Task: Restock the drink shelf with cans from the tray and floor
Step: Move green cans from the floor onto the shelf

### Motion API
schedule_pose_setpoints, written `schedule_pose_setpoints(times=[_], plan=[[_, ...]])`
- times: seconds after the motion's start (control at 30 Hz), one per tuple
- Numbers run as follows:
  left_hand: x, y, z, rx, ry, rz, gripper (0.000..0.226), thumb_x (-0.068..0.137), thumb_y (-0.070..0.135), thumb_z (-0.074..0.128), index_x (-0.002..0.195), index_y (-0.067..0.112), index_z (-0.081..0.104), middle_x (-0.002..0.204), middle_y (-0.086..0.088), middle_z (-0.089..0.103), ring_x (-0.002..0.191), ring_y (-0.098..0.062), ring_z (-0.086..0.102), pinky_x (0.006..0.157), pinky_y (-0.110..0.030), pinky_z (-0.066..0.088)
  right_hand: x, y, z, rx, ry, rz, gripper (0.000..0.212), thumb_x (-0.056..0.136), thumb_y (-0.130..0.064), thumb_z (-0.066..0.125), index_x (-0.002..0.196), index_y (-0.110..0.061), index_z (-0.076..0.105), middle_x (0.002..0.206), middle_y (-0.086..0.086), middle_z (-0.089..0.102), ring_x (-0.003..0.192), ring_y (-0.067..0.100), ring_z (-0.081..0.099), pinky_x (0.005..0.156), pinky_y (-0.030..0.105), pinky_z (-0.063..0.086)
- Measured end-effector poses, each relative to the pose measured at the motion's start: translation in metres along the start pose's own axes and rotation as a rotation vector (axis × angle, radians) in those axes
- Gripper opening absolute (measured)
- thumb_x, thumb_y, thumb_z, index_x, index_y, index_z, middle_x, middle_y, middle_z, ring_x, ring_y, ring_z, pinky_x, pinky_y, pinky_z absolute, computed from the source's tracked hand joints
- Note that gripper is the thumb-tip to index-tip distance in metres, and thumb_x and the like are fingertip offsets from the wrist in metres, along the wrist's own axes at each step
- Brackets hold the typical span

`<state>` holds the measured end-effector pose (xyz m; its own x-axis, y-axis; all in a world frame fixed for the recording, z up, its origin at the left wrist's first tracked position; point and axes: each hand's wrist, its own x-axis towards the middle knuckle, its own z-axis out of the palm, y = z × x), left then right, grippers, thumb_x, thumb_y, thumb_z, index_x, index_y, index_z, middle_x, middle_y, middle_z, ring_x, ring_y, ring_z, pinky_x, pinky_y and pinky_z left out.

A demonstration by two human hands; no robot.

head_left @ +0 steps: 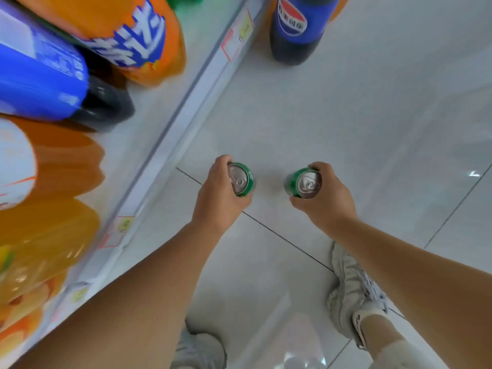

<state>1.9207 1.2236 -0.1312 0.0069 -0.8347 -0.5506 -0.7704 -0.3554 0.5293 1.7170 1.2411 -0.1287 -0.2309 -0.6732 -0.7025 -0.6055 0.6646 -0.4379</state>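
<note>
I look straight down at the floor beside the drink shelf (pixel 170 134). My left hand (pixel 215 193) grips a green can (pixel 241 179), its silver pull-tab top facing the camera. My right hand (pixel 326 198) grips a second green can (pixel 303 182) the same way. Both cans are held upright above the pale tiled floor (pixel 346 115), about a hand's width apart, to the right of the shelf's front edge. No tray is in view.
Large orange soda bottles (pixel 127 35) and a blue-labelled cola bottle (pixel 45 78) fill the shelf on the left, price tags (pixel 237 35) along its rail. Another cola bottle (pixel 295 27) stands further along. My sneakers (pixel 351 291) are on the floor below.
</note>
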Motion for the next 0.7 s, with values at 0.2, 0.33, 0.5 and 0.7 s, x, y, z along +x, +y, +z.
schedule_pose_setpoints(times=[0.2, 0.33, 0.5, 0.7], plan=[[-0.117, 0.072, -0.121, -0.067, 0.069, -0.078, 0.073, 0.060, 0.035, 0.088, 0.114, 0.026, 0.038, 0.104, 0.010, 0.056, 0.089, -0.018, 0.058, 0.072, -0.029, 0.049, -0.134, -0.080, -0.080, 0.109, 0.012, -0.009, 0.066, 0.067, -0.029, 0.081, 0.121, -0.038, 0.044, 0.098, -0.015, 0.061, 0.085, 0.009, 0.058, 0.062, 0.013, 0.039], [-0.209, 0.141, -0.238, -0.173, 0.149, -0.018, 0.070, 0.057, 0.030, 0.089, 0.109, 0.027, 0.041, 0.103, 0.009, 0.055, 0.088, -0.010, 0.053, 0.066, -0.015, 0.039, -0.252, -0.166, -0.154, 0.168, 0.019, -0.144, 0.063, 0.065, -0.028, 0.083, 0.115, -0.042, 0.046, 0.094, -0.017, 0.063, 0.086, 0.007, 0.062, 0.066, 0.018, 0.046], [-0.317, 0.222, -0.378, -0.307, 0.303, 0.113, 0.065, 0.055, 0.035, 0.084, 0.110, 0.037, 0.048, 0.105, 0.018, 0.059, 0.098, 0.001, 0.058, 0.084, -0.021, 0.048, -0.384, -0.274, -0.240, 0.234, 0.055, -0.396, 0.066, 0.062, -0.024, 0.083, 0.115, -0.040, 0.047, 0.093, -0.019, 0.064, 0.085, 0.002, 0.062, 0.075, 0.026, 0.049], [-0.458, 0.299, -0.519, -0.396, 0.592, 0.221, 0.070, 0.049, 0.052, 0.073, 0.112, 0.052, 0.044, 0.107, 0.032, 0.060, 0.098, 0.010, 0.059, 0.083, -0.022, 0.051, -0.529, -0.382, -0.317, 0.335, 0.069, -0.686, 0.068, 0.056, -0.030, 0.086, 0.111, -0.035, 0.045, 0.098, -0.022, 0.063, 0.092, -0.005, 0.062, 0.082, 0.031, 0.051]])
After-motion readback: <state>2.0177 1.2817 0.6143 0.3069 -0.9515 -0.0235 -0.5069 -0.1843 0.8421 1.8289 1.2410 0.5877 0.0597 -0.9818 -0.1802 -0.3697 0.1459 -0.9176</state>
